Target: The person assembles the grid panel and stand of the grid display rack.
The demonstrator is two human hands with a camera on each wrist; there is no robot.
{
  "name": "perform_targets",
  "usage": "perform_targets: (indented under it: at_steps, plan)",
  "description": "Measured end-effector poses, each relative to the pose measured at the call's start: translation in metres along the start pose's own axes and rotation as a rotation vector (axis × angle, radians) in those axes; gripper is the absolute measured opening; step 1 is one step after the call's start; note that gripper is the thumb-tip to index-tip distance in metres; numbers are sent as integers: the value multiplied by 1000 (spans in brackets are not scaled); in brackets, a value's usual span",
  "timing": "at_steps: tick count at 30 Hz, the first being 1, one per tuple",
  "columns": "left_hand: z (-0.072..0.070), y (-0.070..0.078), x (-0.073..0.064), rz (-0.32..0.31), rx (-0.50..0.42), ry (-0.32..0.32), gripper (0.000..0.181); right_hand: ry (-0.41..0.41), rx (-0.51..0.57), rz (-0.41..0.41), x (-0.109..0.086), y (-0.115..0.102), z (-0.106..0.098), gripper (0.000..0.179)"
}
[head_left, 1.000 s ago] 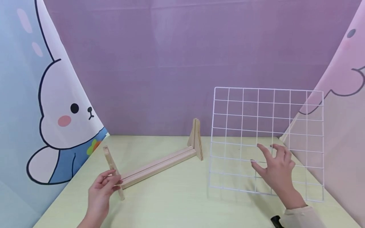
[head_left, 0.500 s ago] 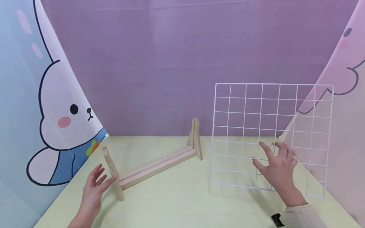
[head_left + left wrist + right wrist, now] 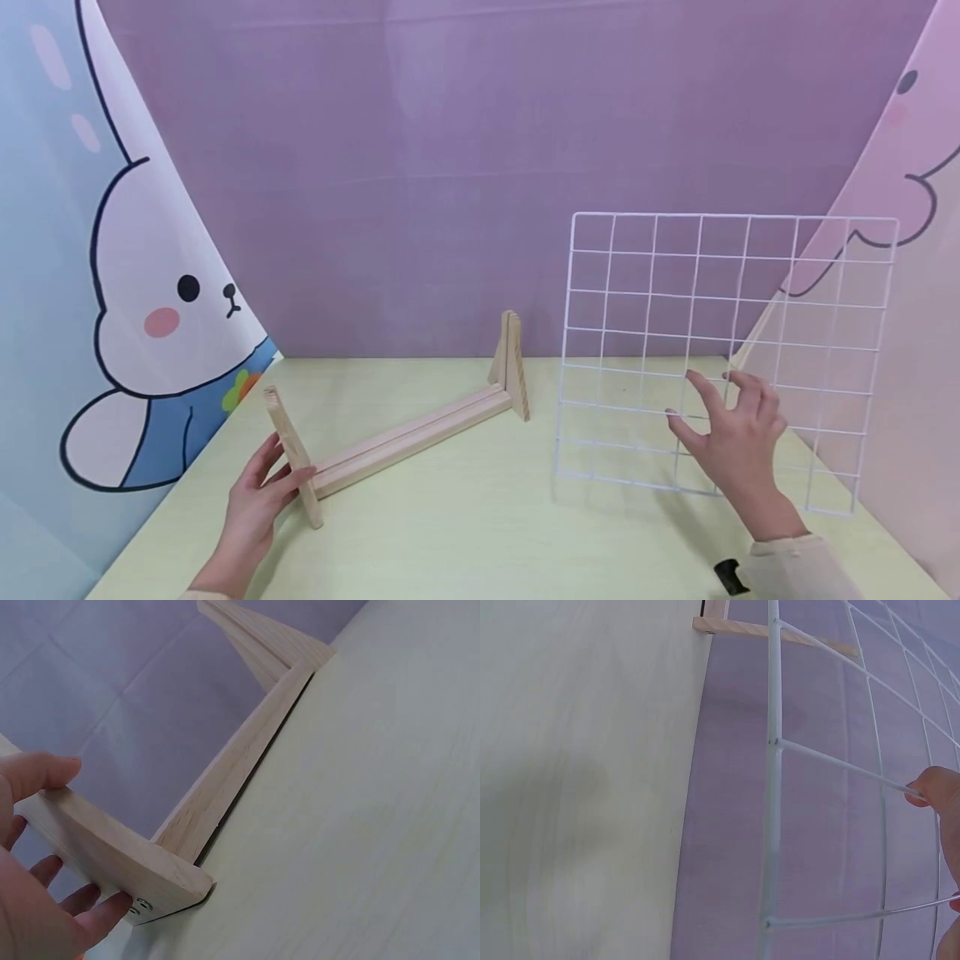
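At lower left, your left hand [image 3: 252, 506] is gripping the near end piece [image 3: 289, 435] of the wooden stand [image 3: 416, 446] between thumb and fingers, probably for steadying it; the stand is sitting diagonally on the counter [image 3: 450, 546], reaching mid-frame; at right, your right hand [image 3: 738, 442] is gripping the white wire grid [image 3: 689, 337] by inner wires, apparently keeping it upright and raised.

we see a pale yellow table [image 3: 480, 533], a lightly creased purple backdrop [image 3: 480, 167] standing behind its far edge. on the left we have a blue panel [image 3: 45, 250] printed with a white rabbit [image 3: 150, 258], pink-cheeked and black-eyed; on the right, a pale panel [image 3: 926, 375] carries a dark-outlined pink figure [image 3: 892, 171].
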State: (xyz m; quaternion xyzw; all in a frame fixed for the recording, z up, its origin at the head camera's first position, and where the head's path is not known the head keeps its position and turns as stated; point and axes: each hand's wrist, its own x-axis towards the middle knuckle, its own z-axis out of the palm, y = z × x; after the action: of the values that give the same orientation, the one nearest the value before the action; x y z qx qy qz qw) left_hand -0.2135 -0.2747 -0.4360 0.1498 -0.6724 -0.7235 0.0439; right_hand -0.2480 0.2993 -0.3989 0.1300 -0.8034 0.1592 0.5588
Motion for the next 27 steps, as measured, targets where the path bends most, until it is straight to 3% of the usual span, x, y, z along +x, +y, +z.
perform_targets:
  at_steps: [11,19,27]
  plan:
    - [1,-2,9,36,-2,10,88,77,15,-38,1,2,6,65]
    - [2,-4,12,48,14,19,87,67,20,-47,0,2,6,61]
    - [3,0,15,36,-1,-29,86,85,27,-46,0,2,8,61]
